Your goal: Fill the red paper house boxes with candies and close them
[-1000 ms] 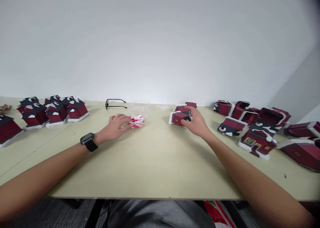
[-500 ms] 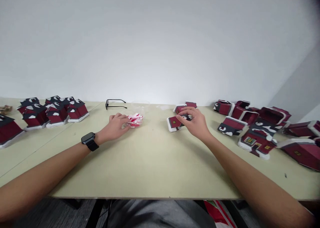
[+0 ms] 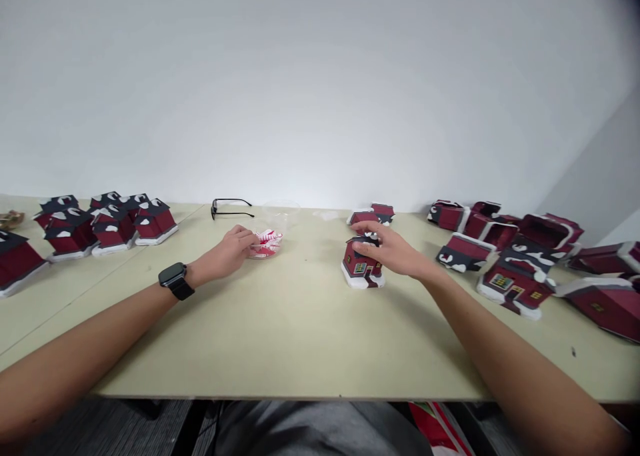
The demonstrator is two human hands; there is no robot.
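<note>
My left hand (image 3: 231,251), with a black watch on the wrist, has its fingers at the left rim of a clear bowl holding red-and-white striped pieces (image 3: 267,243). Right of centre, a small dark red house (image 3: 361,267) with a dark roof and white base stands upright on the table. My right hand (image 3: 393,248) is around its roof, thumb in front and fingers behind. Behind that house lie two more small red pieces with snowy roofs (image 3: 382,212).
Several red houses (image 3: 113,228) stand upright at the left. Several more (image 3: 517,276) lie or stand at the right, some showing hollow undersides. Black glasses (image 3: 233,209) and a clear lid (image 3: 281,207) lie near the wall. The table's front edge (image 3: 300,397) is close to the lap.
The house under my right hand has turned from tilted to upright, its front facing me, and come nearer. My left hand and the bowl have shifted slightly left.
</note>
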